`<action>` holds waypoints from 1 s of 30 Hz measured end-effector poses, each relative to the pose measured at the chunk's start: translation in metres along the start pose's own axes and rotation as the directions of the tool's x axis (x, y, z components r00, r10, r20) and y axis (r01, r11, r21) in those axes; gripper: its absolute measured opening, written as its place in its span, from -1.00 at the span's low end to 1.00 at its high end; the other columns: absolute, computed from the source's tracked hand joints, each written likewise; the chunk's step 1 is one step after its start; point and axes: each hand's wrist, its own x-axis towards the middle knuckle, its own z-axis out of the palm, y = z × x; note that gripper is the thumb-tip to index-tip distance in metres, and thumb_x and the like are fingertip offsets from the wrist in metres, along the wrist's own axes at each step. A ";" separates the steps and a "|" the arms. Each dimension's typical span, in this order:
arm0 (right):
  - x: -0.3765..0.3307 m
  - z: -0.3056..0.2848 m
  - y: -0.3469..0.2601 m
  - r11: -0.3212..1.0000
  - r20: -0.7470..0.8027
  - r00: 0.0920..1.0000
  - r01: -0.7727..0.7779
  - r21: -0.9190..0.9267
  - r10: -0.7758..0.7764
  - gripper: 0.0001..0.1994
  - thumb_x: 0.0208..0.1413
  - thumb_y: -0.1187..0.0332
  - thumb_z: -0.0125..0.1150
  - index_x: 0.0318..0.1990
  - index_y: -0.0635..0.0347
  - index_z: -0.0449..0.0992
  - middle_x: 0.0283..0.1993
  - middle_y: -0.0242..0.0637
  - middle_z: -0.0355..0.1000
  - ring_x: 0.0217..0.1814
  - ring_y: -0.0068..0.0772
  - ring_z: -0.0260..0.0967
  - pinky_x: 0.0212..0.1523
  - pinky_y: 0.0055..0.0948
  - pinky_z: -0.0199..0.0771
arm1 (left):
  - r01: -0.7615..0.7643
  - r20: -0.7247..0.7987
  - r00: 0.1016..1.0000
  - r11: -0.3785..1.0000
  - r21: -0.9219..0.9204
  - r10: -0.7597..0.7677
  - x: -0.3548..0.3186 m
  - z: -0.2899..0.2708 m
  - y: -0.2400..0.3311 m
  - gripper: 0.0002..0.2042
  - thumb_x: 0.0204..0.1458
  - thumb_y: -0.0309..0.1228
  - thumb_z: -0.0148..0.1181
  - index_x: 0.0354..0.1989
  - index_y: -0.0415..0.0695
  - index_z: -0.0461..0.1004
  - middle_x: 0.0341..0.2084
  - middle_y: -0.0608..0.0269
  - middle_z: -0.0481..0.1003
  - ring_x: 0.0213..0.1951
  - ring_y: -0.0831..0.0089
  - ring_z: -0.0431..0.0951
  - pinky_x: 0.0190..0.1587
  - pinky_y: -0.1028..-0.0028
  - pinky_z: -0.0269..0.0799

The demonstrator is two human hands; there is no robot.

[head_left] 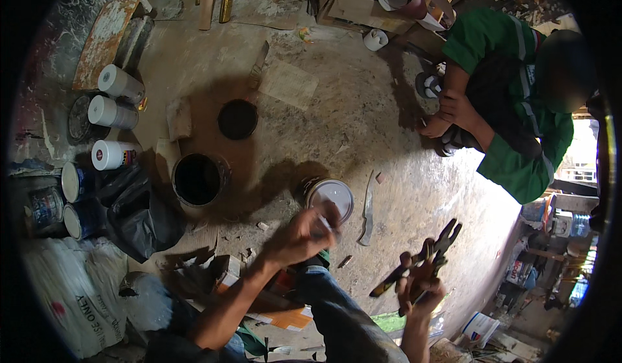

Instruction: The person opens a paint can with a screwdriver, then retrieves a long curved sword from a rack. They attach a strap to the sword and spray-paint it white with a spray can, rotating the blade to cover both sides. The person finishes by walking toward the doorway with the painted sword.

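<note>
- Gripping a pair of pliers (pixel 433 254) in the right hand (pixel 420 288), fingers wrapped tight round the handles, nose pointing up and away toward the right. Looks like a second thin tool is bunched in the same fist, sticking out lower left, but it's too murky to say what.
- Left hand (pixel 299 236) is blurry, fingers curled in over the near edge of a closed paint tin (pixel 329 196) with a pale shiny lid. Can't tell whether it's actually pinching anything or just resting on the rim.
- That tin sits on the dusty concrete floor (pixel 363 104), right in front of the person's knee in jeans (pixel 337 311).
- Just right of the tin, a knife (pixel 367 210) lies flat on the floor, well apart from both hands.
- Left of the tin, an open can (pixel 197 180), dark inside, and its round black lid (pixel 238 119) lying further back.
- Far left there's a row of white spray cans (pixel 113 113) on their sides, a few more tins and a black plastic bag (pixel 139 210).
- Another person in a green shirt (pixel 518 104) crouches at upper right, hands down by their feet.
</note>
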 end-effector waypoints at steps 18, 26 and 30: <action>0.121 0.014 0.006 -0.922 -0.314 0.943 -0.023 -0.387 0.109 -0.54 0.02 0.50 0.05 0.12 0.39 0.18 -0.04 0.19 0.28 -0.19 0.23 0.49 -0.26 0.08 0.53 | -0.041 -0.137 0.935 0.480 0.876 0.329 0.026 -0.030 -0.040 0.11 -0.44 -0.26 0.60 0.33 -0.32 0.01 0.28 -0.19 0.09 0.31 -0.09 0.14 0.33 0.16 0.17; 0.156 0.029 0.005 -0.953 -0.395 0.881 0.299 0.037 0.261 -0.60 -0.12 0.44 0.26 -0.08 0.33 0.34 -0.14 -0.02 0.36 -0.15 -0.10 0.47 -0.25 -0.23 0.58 | 0.187 -0.667 0.696 0.831 0.525 0.265 -0.011 -0.041 -0.135 -0.53 -0.09 -0.43 0.31 0.01 -0.18 0.28 -0.11 -0.09 0.45 -0.06 -0.01 0.51 -0.06 0.15 0.44; 0.179 0.040 0.004 -0.875 -0.376 0.829 0.476 0.085 0.414 -0.70 -0.16 0.39 0.28 -0.24 0.32 0.44 -0.19 -0.10 0.38 -0.09 -0.19 0.38 -0.10 -0.27 0.45 | 0.258 -0.665 0.625 0.697 0.669 0.408 -0.016 -0.014 -0.155 -0.73 -0.02 -0.42 0.19 -0.15 -0.18 0.33 -0.32 0.03 0.45 -0.28 0.11 0.53 -0.29 0.27 0.44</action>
